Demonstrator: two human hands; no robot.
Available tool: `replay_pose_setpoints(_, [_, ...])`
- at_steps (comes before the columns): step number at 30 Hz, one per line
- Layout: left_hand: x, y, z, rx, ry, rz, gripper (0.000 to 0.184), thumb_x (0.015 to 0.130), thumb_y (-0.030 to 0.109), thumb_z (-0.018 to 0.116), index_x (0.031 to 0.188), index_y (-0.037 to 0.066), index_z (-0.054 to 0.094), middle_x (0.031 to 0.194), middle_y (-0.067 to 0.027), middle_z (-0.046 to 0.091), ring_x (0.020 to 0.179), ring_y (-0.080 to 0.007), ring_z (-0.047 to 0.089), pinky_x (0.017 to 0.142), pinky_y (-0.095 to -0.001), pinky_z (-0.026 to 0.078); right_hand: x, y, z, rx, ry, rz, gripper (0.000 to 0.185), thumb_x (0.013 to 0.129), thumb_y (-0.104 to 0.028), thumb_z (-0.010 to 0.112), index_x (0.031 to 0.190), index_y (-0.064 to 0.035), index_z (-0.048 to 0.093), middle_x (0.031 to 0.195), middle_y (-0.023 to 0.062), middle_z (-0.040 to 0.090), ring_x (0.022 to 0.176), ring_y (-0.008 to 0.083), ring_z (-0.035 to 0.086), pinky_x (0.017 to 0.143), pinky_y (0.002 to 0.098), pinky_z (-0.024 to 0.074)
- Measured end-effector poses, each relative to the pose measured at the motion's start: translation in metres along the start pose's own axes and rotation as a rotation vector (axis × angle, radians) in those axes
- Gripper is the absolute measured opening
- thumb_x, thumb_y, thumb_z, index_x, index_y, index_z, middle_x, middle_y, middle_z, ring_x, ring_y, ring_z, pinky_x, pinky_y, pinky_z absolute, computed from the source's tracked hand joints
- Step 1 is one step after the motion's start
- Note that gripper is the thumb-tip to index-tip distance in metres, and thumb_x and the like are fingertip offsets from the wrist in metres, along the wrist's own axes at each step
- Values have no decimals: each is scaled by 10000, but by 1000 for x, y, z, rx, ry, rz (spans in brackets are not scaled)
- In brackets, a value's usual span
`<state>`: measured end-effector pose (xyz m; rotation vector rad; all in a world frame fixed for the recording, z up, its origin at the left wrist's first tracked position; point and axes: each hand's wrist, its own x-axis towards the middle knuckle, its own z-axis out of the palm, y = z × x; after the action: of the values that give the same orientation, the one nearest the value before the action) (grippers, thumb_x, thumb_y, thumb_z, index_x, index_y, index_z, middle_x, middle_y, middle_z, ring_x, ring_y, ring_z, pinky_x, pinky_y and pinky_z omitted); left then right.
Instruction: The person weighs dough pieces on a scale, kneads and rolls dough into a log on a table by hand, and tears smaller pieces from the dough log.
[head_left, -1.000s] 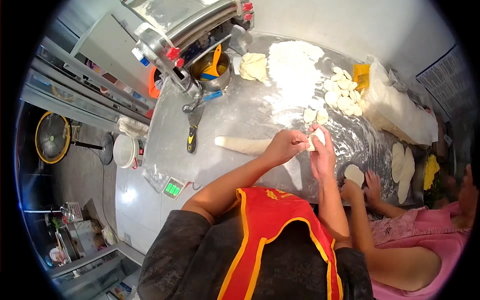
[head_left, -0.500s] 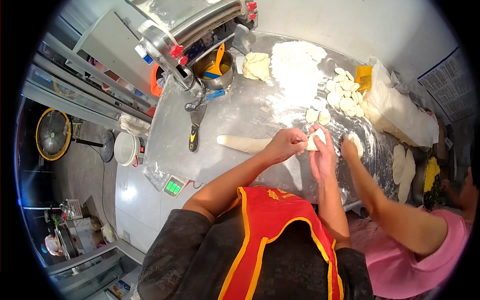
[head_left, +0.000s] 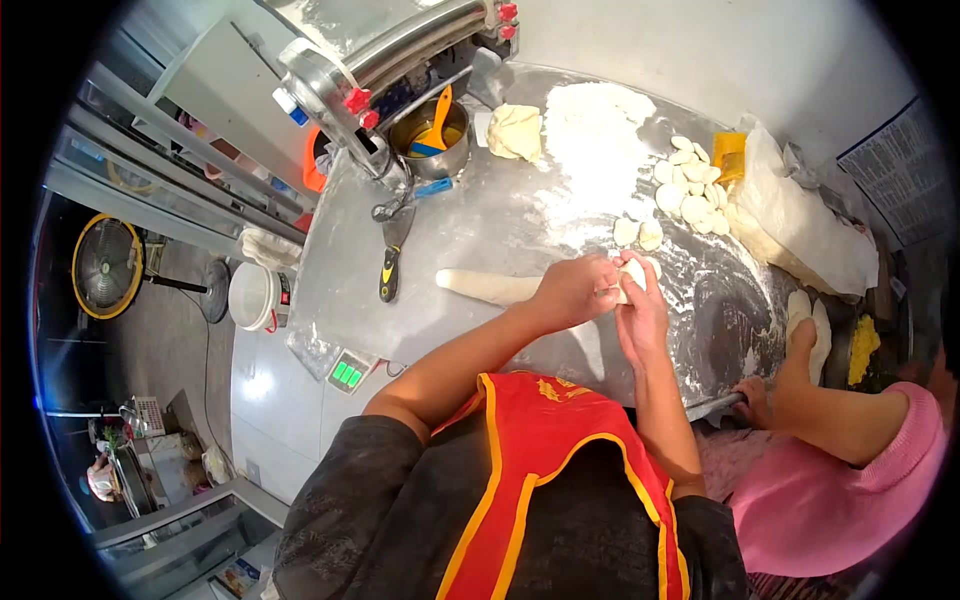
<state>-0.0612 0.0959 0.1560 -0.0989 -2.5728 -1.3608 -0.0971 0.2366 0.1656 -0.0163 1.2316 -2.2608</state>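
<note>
My right hand (head_left: 643,315) holds a small piece of dough (head_left: 631,277) above the table. The fingers of my left hand (head_left: 577,293) are bunched together and pinch at the left side of that piece, partly covering it. Beneath my left wrist lies a long dough roll (head_left: 480,287), its right end hidden by the hand. Just beyond my hands, two small dough rounds (head_left: 626,232) rest on the floured steel table (head_left: 400,330).
Farther right sit a pile of dough rounds (head_left: 693,190) and a covered dough mass (head_left: 800,240). A co-worker's hand (head_left: 802,340) is at long dough strips (head_left: 822,335). At left are a scraper (head_left: 389,270), a pot with a brush (head_left: 440,150), and a scale (head_left: 348,373).
The co-worker's hand has moved right to the long strips, and the flat round that was near it is gone from that spot. My hands stay at the dough piece, fingers shifting slightly.
</note>
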Motion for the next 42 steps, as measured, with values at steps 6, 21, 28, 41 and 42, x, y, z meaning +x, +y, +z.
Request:
replay_pose_setpoints(6, [1,-6,3,19,-25,31,135,760,184,633,823,78,578,802,-97,607,723,-301,614,617,-405,485,0,-1,1,16,16,2,322,946,-11,458,1267,-43,458,1173,84,501,1025,156,500,872,284,425])
replay_pose_setpoints(21, [-3,-8,9,-10,48,51,118,746,147,627,775,58,555,759,-134,595,698,-331,603,608,-415,481,3,4,-3,54,11,-4,307,949,-19,467,1255,-50,467,1175,87,512,1043,157,508,875,283,433])
replay_pose_setpoints(28, [-5,-6,4,21,28,50,145,752,132,626,773,39,516,768,-139,573,687,-332,570,610,-408,457,2,5,1,47,25,12,305,947,-9,464,1251,-30,462,1170,94,508,1044,163,506,887,293,434])
replay_pose_setpoints(41, [-7,-2,-6,-235,-69,-125,149,837,146,627,881,7,594,757,-110,600,663,-199,570,633,-321,461,4,8,-1,79,50,-10,297,941,-8,474,1238,-12,475,1157,105,527,1034,174,519,870,294,445])
replay_pose_setpoints(42, [-7,-3,-6,-215,-77,-124,151,845,148,627,893,8,599,765,-107,605,668,-186,569,638,-316,462,5,8,-2,73,41,-8,300,941,-9,474,1241,-12,474,1161,107,526,1038,174,518,869,294,445])
